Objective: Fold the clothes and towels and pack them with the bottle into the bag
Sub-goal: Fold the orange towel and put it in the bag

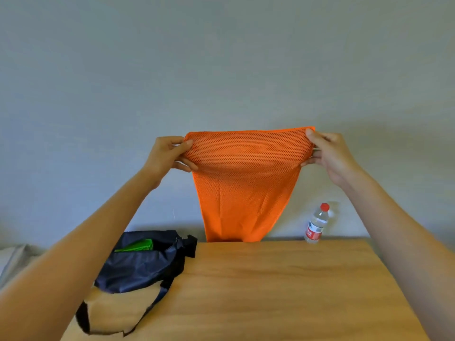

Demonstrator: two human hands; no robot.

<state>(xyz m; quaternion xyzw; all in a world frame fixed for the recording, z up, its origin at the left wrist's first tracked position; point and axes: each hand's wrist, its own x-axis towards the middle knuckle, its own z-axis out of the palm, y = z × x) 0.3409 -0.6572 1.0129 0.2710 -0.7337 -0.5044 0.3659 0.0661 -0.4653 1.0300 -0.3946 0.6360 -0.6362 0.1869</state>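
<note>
An orange mesh towel (243, 183) hangs in the air above the far edge of the wooden table (270, 291). My left hand (170, 156) pinches its top left corner and my right hand (330, 156) pinches its top right corner. The cloth's lower end reaches down to the table's far edge. A dark navy bag (140, 267) lies at the table's left, mouth open, with a folded green cloth (138, 246) inside. A clear water bottle (317, 223) with a red cap and red label stands upright at the far right of the table.
A plain grey wall (221, 70) stands right behind the table. The bag's strap (157, 301) loops over the table's near left part. Something pale grey (14, 262) lies off the table at the far left.
</note>
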